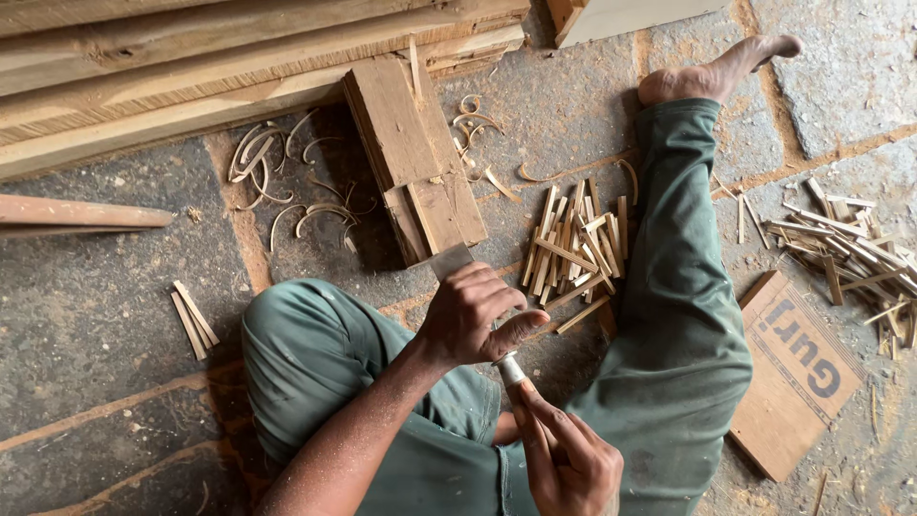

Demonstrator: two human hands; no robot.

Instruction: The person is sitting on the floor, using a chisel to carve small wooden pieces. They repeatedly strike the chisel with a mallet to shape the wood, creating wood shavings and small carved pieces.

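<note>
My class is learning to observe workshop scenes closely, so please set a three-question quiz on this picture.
1. True or false: the person's foot is bare.
2. Which thing lies nearest the left hand? A. the curled shavings; B. the wooden block; C. the flat board with lettering.
3. Fill the gap: the right hand grips the bladed tool just below its ____ band.

Key: 1 true; 2 B; 3 white.
</note>
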